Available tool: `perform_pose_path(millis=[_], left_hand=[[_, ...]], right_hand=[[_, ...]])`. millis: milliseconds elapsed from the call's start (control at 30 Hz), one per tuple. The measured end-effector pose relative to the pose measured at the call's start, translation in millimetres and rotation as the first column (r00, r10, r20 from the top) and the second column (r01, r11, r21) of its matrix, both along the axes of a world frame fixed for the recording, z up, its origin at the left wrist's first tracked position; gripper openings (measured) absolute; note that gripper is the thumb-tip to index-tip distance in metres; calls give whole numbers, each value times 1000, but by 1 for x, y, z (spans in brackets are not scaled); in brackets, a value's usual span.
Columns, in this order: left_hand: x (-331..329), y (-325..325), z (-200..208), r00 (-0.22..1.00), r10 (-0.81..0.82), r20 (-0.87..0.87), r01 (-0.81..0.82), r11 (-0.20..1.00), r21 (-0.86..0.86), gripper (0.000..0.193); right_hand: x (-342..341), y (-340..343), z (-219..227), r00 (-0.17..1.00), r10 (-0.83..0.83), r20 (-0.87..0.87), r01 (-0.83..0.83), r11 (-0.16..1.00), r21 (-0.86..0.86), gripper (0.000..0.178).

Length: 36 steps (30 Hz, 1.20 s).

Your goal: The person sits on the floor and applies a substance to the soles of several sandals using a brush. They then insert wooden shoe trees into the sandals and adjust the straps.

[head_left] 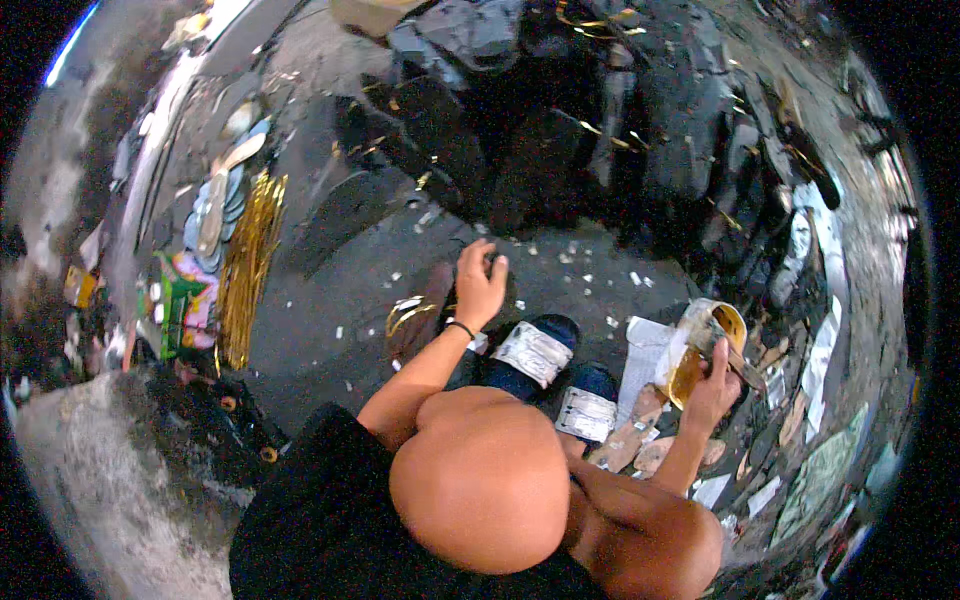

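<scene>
My left hand (481,287), with a dark band at the wrist, hovers over the dark floor in front of my feet. Its thumb and fingers are apart and I see nothing held in them. Just left of it lies a dark reddish-brown flat piece (432,305), with gold strips (408,318) beside it. On the right, my right hand (712,390) is closed around a flat, brownish-grey brush-like tool (741,366). That tool is over the mouth of a tipped, pale round tub (686,332) smeared with amber stuff. The tool's far end is partly hidden.
Dark sole-shaped pieces (440,140) are heaped ahead. At left lie a bundle of gold strips (250,270), stacked grey-blue soles (213,215) and a green-and-pink packet (185,300). White paper (645,355) and tan sole pieces (630,440) lie near my sandals (535,352).
</scene>
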<state>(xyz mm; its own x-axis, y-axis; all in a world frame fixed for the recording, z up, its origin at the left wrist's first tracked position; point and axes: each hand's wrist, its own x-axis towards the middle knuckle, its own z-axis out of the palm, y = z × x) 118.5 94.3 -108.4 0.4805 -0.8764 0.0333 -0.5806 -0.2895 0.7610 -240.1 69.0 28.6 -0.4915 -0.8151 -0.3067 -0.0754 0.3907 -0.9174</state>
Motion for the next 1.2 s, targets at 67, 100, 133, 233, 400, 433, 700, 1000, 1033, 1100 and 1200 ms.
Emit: perform_pose_path(millis=[67, 100, 133, 233, 400, 433, 700, 1000, 1033, 1100, 1200], left_hand=[[-3, 15, 7, 999, -32, 15, 32, 999, 2, 32], [-8, 24, 20, 996, -88, 31, 87, 996, 33, 31], [-10, 36, 34, 987, -148, -59, 150, 988, 38, 30], [7, 59, 99, 907, -335, 254, 340, 940, 26, 32], [78, 103, 109, 747, -429, 507, 148, 852, 503, 30], [82, 95, 116, 740, -475, 476, 225, 841, 491, 27], [8, -20, 156, 189, -849, 494, 916, 333, 222, 23], [-71, -34, 62, 731, -682, 1, 682, 731, 32, 59], [-73, -34, 58, 735, -671, 96, 676, 737, -23, 60], [-88, -53, 37, 664, -737, 126, 741, 672, 21, 63], [-110, -92, 25, 519, -852, 66, 843, 523, 124, 74]], right_hand=[[-31, 6, -30, 988, 63, -143, -75, 994, -76, 37], [-31, 2, -29, 956, 90, -279, -123, 987, -104, 40], [-34, 3, -24, 942, 68, -330, -79, 997, -20, 40], [-78, 11, -51, 814, 132, -565, -286, 939, -191, 38], [-76, 13, -55, 469, 352, -810, -236, 934, 269, 36], [-81, 11, -63, 394, 430, -812, -208, 903, 377, 35], [-98, 55, -9, 476, 639, -604, -167, 740, 652, 37], [-88, 90, 46, 748, 600, -282, -332, 707, 624, 26], [-82, 79, 42, 777, 559, -289, -355, 769, 532, 25], [-72, 72, 50, 848, 428, -312, -318, 882, 347, 22], [-59, 61, 51, 978, 197, -69, -193, 979, 62, 19]])
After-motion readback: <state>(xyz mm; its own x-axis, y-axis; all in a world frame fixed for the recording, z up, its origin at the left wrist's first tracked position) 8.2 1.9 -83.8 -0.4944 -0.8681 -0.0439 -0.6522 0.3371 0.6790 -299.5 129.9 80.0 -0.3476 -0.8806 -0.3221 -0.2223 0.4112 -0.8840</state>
